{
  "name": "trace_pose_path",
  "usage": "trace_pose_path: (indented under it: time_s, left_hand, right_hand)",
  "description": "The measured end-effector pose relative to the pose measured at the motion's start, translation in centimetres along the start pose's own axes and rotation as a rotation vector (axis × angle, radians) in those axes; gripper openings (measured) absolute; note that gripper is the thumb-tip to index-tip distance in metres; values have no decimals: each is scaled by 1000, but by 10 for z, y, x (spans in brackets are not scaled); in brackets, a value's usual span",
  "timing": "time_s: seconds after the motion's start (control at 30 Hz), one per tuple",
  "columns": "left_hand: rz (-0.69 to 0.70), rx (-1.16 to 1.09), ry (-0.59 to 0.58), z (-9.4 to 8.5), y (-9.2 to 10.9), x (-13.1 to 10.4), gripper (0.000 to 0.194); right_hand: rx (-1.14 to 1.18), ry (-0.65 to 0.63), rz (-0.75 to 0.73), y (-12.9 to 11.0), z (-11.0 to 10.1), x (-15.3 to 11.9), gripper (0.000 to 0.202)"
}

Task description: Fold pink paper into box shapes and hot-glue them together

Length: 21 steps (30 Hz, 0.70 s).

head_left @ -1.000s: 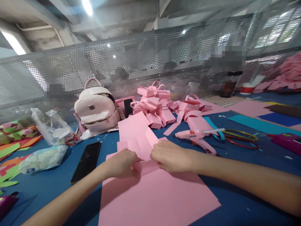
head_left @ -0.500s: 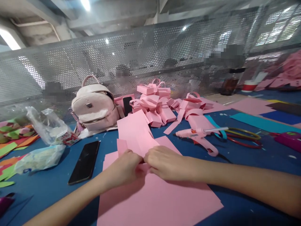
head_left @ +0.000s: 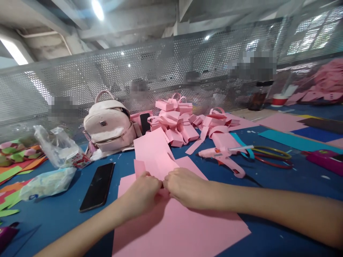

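A folded pink paper piece (head_left: 160, 162) stands up between my hands, its flaps spread out at the far side. My left hand (head_left: 143, 192) is closed on its near edge, with the fingertips hidden. Right beside it, my right hand (head_left: 184, 187) is also closed on the same edge, knuckles up, and the two hands touch. Under both lie flat pink paper sheets (head_left: 184, 228). Beyond the paper is a pile of small pink paper bags (head_left: 174, 121) with strip handles. A pink glue gun (head_left: 223, 155) rests to the right of my right hand.
A black phone (head_left: 98, 187) lies left of the sheets, near plastic bags (head_left: 48, 184) and a pale backpack (head_left: 108, 125). Scissors (head_left: 273, 153), a teal strip (head_left: 292, 142) and a magenta tool (head_left: 324, 160) are at right. A perforated metal screen (head_left: 160, 67) runs behind the blue table (head_left: 214, 171).
The view has shifted slightly. Both hands stay closed on the folded pink paper in nearly the same place.
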<state>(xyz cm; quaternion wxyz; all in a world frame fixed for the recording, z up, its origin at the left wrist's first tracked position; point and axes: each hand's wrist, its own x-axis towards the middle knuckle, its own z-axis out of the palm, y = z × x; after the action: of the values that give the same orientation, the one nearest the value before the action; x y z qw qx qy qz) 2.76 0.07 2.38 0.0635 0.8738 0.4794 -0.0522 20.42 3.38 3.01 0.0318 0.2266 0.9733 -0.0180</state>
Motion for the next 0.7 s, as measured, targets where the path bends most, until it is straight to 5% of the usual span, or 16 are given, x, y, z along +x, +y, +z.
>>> trace_pose_path:
  time_s: [0.7]
  left_hand:
    - [-59,83,-33,-3,1,-2,16]
  right_hand:
    - [-36,-38,-31,5,4,3,21]
